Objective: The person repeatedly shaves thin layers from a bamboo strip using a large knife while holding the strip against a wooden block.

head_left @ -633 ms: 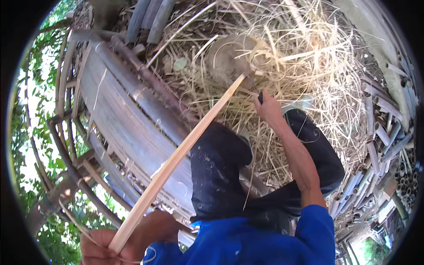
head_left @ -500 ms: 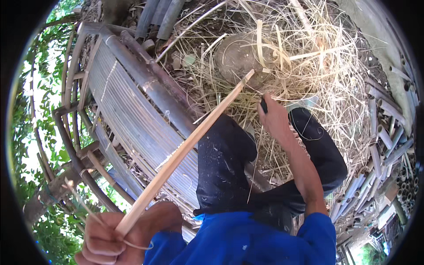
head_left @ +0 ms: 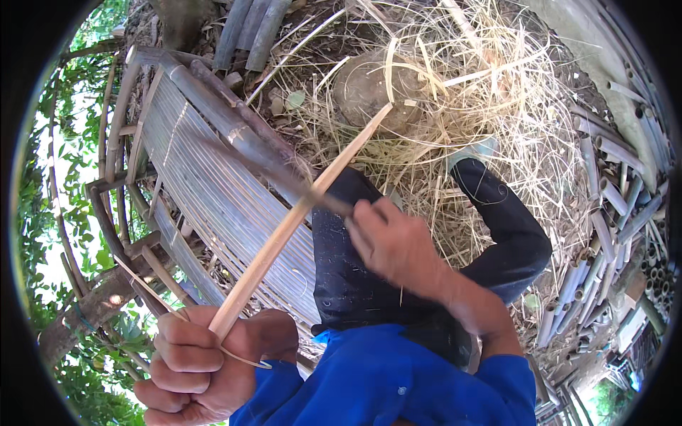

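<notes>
My left hand is closed around the lower end of a long, pale bamboo strip. A thin fibre also passes through that fist and curls out beside the wrist. The strip slants up and away to the right, its narrow far end by a rounded stone. My right hand grips a knife, smeared by motion. Its long dark blade crosses the strip about midway, pointing up and left. Whether the blade touches the strip I cannot tell.
Pale shavings lie heaped around the stone and my foot. A slatted bamboo bench stands on the left. Cut bamboo tubes are piled along the right, below a grey wall edge. My bent legs frame the middle.
My right hand has come back from the strip's far end toward me and left, bringing the knife across the strip. My left hand and the strip have shifted slightly.
</notes>
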Tool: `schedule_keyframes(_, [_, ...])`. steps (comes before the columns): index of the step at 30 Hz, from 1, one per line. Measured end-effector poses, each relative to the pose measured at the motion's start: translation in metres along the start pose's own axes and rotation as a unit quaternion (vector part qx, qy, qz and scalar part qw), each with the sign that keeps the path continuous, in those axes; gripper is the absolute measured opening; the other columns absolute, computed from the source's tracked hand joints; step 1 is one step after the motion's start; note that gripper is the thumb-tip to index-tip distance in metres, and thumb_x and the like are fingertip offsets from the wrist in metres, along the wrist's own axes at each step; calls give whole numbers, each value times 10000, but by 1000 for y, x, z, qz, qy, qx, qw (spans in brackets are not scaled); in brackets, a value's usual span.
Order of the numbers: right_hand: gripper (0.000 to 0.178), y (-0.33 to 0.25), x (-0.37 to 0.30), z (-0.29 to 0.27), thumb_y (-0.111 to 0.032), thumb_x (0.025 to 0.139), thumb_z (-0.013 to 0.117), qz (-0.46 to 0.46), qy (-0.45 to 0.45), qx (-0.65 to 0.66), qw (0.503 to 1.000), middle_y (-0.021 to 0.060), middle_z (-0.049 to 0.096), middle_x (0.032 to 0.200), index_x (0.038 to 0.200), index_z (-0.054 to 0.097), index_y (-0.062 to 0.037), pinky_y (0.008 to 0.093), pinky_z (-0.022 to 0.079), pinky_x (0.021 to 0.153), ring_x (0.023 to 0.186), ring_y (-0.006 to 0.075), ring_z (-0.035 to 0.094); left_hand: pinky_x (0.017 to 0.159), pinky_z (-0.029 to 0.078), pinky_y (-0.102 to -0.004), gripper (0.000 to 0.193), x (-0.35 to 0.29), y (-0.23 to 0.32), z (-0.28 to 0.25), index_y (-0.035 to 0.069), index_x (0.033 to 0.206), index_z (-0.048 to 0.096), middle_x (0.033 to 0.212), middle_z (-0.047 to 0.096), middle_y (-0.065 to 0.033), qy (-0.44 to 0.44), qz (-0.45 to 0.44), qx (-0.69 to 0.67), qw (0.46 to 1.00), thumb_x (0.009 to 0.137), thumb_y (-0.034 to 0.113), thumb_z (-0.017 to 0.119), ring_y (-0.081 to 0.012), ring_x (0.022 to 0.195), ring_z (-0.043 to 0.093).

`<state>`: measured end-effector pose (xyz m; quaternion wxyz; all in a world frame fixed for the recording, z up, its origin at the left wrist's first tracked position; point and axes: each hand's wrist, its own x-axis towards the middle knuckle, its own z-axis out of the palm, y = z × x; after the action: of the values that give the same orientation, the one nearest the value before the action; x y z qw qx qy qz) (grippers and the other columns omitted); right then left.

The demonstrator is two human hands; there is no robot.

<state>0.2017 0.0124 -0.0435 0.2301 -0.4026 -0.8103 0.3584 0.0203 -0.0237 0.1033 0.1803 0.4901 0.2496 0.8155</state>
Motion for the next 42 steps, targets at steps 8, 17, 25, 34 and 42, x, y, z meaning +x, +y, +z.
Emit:
schedule_keyframes(8, [135, 66, 10, 25, -177, 953, 631, 33, 22, -58, 998, 132, 576, 748, 985, 552, -72, 427, 534, 462, 579, 321, 648, 407, 117, -233, 435, -2, -20, 4, 195, 644, 286, 500, 210, 69, -18, 31, -33, 999, 1039, 225, 466, -41, 377, 190])
schedule_keyframes(17, [160, 146, 33, 53, -230, 955, 591, 40, 45, -100, 993, 162, 599, 794, 1043, 556, -101, 464, 546, 519, 655, 367, 677, 417, 132, -235, 420, 9, -35, -2, 204, 638, 314, 480, 222, 78, -10, 12, -84, 996, 1019, 246, 483, -44, 370, 194])
schedule_keyframes(25, [175, 182, 51, 56, -228, 958, 580, 94, -23, -65, 993, 212, 626, 832, 1061, 535, -94, 522, 548, 589, 688, 430, 668, 428, 127, -210, 366, 1, -56, -18, 194, 634, 312, 524, 281, 77, -1, 16, -72, 997, 952, 131, 484, -32, 383, 243])
schedule_keyframes(34, [242, 341, 48, 96, -237, 951, 616, 236, 8, -111, 965, 271, 630, 749, 1048, 477, -64, 573, 491, 639, 732, 482, 642, 453, 163, -205, 284, 5, -72, -26, 196, 666, 340, 504, 266, 95, 7, 73, -42, 996, 894, 199, 508, -18, 409, 278])
schedule_keyframes(42, [199, 174, 20, 46, -169, 932, 654, 150, 13, -45, 988, 203, 614, 782, 1012, 532, -34, 497, 514, 583, 709, 395, 643, 442, 197, -251, 515, -11, -57, 7, 160, 766, 387, 592, 274, 61, 11, 127, 42, 991, 1067, 573, 325, -79, 457, 299])
